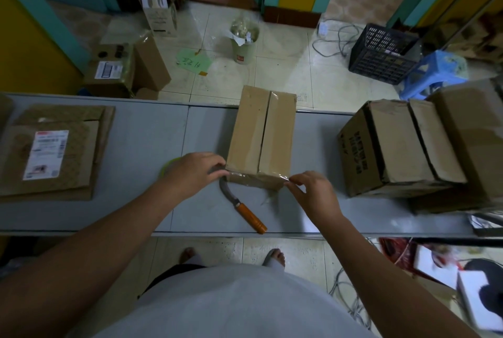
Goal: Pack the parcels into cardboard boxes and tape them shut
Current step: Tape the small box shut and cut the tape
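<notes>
Fig.: taping step, seen from above; places given rel. to the cardboard box [261, 136], near to far.

Nearest us, a curved knife [243, 205] w/ orange handle lies on the grey worktop [152, 141], just in front of the box, blade tip by the box's near-left corner. At the box's near edge we work w/ both hands. Left hand [194, 170]: fingers curled narrow, pressing at the near-left corner; a green item peeks out behind it, and we cannot tell what it is. Right hand [310, 190]: thumb and forefinger pinched on the clear tape [258, 175] at the near-right corner. The tape band runs across the box's near end; a second strip already covers the centre seam lengthwise.

The box itself sits mid-worktop, flaps closed, long axis pointing away from us.

Left of the box, well apart: flat labelled parcels [51, 152], stacked. Right of the box: more boxes [402, 147], leaning together. Beyond it, on the floor: a bin, a black crate, a blue stool.

Step in hand, we judge: sealing the near end. Next move prob. calls for smoothing the tape down and around the corners, then cutting any excess w/ the knife.
</notes>
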The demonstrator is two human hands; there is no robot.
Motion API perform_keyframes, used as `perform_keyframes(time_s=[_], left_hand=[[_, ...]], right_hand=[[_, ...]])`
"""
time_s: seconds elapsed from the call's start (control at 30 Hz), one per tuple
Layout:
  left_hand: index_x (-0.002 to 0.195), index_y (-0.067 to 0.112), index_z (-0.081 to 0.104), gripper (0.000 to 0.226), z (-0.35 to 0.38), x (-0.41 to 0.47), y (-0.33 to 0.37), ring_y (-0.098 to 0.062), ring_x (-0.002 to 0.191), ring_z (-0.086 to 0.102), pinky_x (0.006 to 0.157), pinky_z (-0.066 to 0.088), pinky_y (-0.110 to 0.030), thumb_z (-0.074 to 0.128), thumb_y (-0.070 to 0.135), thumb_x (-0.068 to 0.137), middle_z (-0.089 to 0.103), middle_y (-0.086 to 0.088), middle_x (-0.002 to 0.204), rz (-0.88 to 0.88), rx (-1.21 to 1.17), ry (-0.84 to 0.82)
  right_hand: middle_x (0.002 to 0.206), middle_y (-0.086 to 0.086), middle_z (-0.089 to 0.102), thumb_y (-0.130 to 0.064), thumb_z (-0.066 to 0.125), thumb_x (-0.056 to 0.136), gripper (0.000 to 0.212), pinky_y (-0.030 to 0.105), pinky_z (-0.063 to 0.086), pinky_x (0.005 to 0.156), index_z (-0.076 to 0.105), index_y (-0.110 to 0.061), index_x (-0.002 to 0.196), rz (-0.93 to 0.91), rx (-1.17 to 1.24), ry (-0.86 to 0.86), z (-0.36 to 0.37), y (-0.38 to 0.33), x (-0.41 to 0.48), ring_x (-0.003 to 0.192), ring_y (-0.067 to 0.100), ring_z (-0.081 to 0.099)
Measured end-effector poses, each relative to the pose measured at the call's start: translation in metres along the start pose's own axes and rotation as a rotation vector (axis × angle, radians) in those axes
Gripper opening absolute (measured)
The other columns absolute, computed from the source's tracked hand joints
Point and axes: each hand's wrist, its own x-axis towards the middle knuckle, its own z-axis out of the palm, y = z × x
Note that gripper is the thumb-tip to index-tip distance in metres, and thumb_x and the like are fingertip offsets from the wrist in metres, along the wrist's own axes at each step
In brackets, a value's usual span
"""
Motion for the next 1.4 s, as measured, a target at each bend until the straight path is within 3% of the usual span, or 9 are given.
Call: perform_keyframes(time_s=[0.13,0.27,0.33,0.47,0.7,0.93,1.13,1.3,1.4], left_hand=[[0.104,0.021,0.08,0.023,0.004,-0.002,-0.002,-0.017,0.077,0.069,0.071,0.06,-0.042,0.067,0.04,0.1,0.077,0.002,0.09,0.043,0.031,-0.027],[0.103,0.021,0.078,0.016,0.003,-0.004,0.003,-0.013,0.075,0.066,0.068,0.059,-0.038,0.068,0.033,0.101,0.075,0.005,0.09,0.065,0.017,-0.013],[0.097,0.023,0.077,0.011,0.004,-0.004,0.007,-0.011,0.071,0.062,0.065,0.057,-0.036,0.07,0.031,0.1,0.072,0.007,0.083,0.016,-0.003,-0.014],[0.087,0.02,0.073,0.01,0.018,-0.007,0.013,-0.005,0.074,0.067,0.068,0.057,-0.03,0.074,0.024,0.096,0.071,0.009,0.077,-0.214,-0.217,0.013],[0.093,0.012,0.075,0.009,0.024,-0.009,0.018,-0.009,0.08,0.07,0.073,0.058,-0.028,0.075,0.02,0.096,0.074,0.002,0.083,-0.352,-0.289,-0.003],[0.086,0.026,0.07,0.011,0.008,-0.001,0.009,-0.004,0.076,0.064,0.068,0.053,-0.03,0.076,0.027,0.095,0.068,0.012,0.08,-0.234,-0.121,-0.059],[0.089,0.026,0.069,0.014,-0.003,0.009,0.005,-0.016,0.085,0.063,0.078,0.056,-0.04,0.077,0.037,0.094,0.065,0.007,0.091,-0.139,0.034,-0.137],[0.109,0.018,0.073,0.041,-0.015,0.022,-0.003,-0.019,0.095,0.065,0.08,0.052,-0.035,0.082,0.05,0.085,0.068,0.003,0.107,-0.121,0.129,-0.169],[0.124,0.023,0.066,0.053,-0.024,0.028,-0.004,-0.016,0.104,0.063,0.078,0.048,-0.028,0.083,0.049,0.082,0.063,0.005,0.123,0.035,0.225,-0.152]], right_hand=[[0.081,0.003,0.078,-0.028,0.076,0.093,0.017,0.037,0.056,0.069,0.083,-0.013,0.096,-0.073,-0.013,0.011,0.002,0.002,0.002,0.067,0.025,0.069],[0.087,0.001,0.078,-0.032,0.068,0.099,0.022,0.037,0.056,0.07,0.08,-0.013,0.1,0.009,0.018,-0.043,0.01,0.004,0.002,0.074,0.025,0.067],[0.087,-0.002,0.077,-0.035,0.066,0.1,0.023,0.035,0.057,0.072,0.079,-0.016,0.101,0.053,0.07,-0.05,0.016,0.002,-0.001,0.074,0.019,0.068],[0.094,-0.012,0.077,-0.039,0.074,0.095,0.023,0.008,0.052,0.075,0.079,-0.022,0.11,0.23,0.274,-0.046,0.019,-0.01,-0.011,0.081,-0.003,0.069],[0.1,-0.016,0.076,-0.032,0.072,0.097,0.026,0.011,0.057,0.079,0.076,-0.02,0.121,0.324,0.408,-0.086,0.017,-0.003,-0.023,0.089,-0.01,0.068],[0.111,-0.014,0.068,-0.041,0.08,0.089,0.038,0.026,0.059,0.08,0.07,-0.027,0.123,0.157,0.212,-0.072,-0.005,0.0,-0.007,0.094,0.002,0.066],[0.128,-0.011,0.055,-0.024,0.084,0.087,0.05,0.027,0.053,0.099,0.064,-0.029,0.132,-0.131,0.197,-0.144,-0.018,0.005,0.016,0.116,0.008,0.059],[0.143,-0.012,0.054,-0.021,0.083,0.086,0.057,0.031,0.048,0.11,0.064,-0.029,0.138,-0.257,0.126,-0.233,-0.022,0.009,0.025,0.13,0.009,0.053],[0.146,-0.01,0.054,-0.018,0.085,0.085,0.06,0.033,0.046,0.114,0.064,-0.027,0.141,-0.277,0.16,-0.291,-0.022,0.015,0.028,0.134,0.009,0.052]])
